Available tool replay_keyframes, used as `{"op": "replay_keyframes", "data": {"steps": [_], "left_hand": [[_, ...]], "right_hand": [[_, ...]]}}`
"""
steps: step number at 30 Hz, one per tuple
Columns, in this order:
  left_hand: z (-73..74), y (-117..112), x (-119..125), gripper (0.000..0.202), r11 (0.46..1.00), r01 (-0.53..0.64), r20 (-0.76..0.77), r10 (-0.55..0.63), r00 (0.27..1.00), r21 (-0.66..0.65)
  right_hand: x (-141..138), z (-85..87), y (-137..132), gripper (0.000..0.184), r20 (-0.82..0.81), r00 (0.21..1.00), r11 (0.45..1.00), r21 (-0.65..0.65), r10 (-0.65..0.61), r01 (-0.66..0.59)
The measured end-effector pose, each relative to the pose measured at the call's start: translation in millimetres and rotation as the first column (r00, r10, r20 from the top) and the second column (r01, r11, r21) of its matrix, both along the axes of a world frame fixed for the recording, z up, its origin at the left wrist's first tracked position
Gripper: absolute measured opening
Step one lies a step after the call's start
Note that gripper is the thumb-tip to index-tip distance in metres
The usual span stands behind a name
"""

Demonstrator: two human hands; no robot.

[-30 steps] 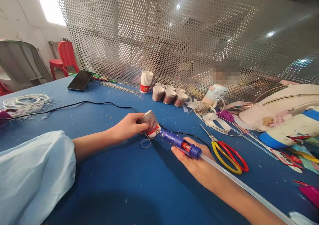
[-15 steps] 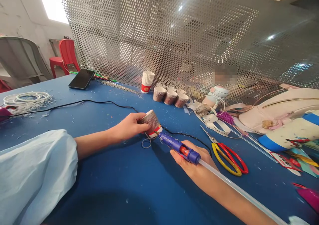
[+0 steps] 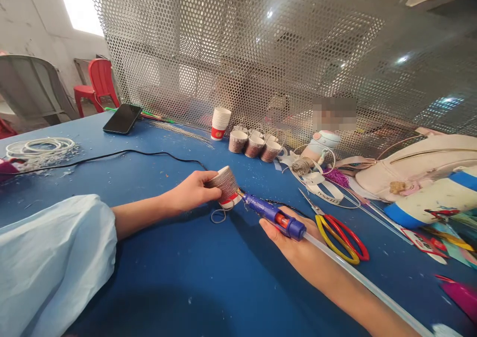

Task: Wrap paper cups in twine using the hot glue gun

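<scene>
Smartphone (image 3: 122, 119): left of both hands, on the counter (image 3: 167, 277)
Left hand (image 3: 194, 193): gripping a tilted, cord-wrapped paper cup (image 3: 226, 184)
Paper cup: between the hands
Right hand (image 3: 298, 250): gripping a glue gun (image 3: 264, 208), nozzle at the cup
Scissors (image 3: 322, 212): beside the right hand

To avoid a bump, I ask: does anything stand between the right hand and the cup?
Only the glue gun, which the right hand itself holds with the nozzle towards the cup; nothing else visible stands between them.
</scene>
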State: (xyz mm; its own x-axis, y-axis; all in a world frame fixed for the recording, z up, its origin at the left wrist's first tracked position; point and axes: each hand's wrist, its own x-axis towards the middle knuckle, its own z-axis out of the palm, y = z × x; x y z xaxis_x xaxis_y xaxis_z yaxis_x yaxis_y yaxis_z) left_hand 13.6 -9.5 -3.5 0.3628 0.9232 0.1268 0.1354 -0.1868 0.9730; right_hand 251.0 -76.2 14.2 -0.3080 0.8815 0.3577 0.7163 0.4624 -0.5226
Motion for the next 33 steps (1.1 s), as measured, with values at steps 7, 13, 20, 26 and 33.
{"op": "replay_keyframes", "data": {"steps": [7,13,20,26,33], "left_hand": [[-1.2,-0.9,-0.5,0.026,1.000,0.021,0.015,-0.020,1.000,-0.009],[-1.0,-1.5,-0.2,0.027,1.000,0.014,-0.020,-0.014,1.000,0.006],[-0.5,-2.4,-0.5,0.032,0.999,0.037,-0.016,-0.037,0.999,-0.008],[-1.2,-2.4,-2.2,0.032,0.998,0.044,-0.007,-0.044,0.999,-0.042],[-0.3,-3.4,-3.1,0.030,0.994,0.107,0.007,-0.107,0.994,-0.027]], "right_hand": [[0.6,-1.1,-0.2,0.028,-0.002,1.000,0.998,-0.056,0.003,-0.003],[0.5,-1.2,-1.6,0.025,0.030,0.999,0.998,-0.055,0.021,-0.019],[0.2,5.0,-1.9,0.028,0.012,0.999,0.992,-0.118,-0.042,0.043],[0.9,1.3,-2.5,0.028,-0.013,1.000,0.995,-0.102,-0.024,0.023],[0.5,2.6,-4.9,0.028,-0.050,0.996,0.987,-0.145,-0.070,0.063]]}}
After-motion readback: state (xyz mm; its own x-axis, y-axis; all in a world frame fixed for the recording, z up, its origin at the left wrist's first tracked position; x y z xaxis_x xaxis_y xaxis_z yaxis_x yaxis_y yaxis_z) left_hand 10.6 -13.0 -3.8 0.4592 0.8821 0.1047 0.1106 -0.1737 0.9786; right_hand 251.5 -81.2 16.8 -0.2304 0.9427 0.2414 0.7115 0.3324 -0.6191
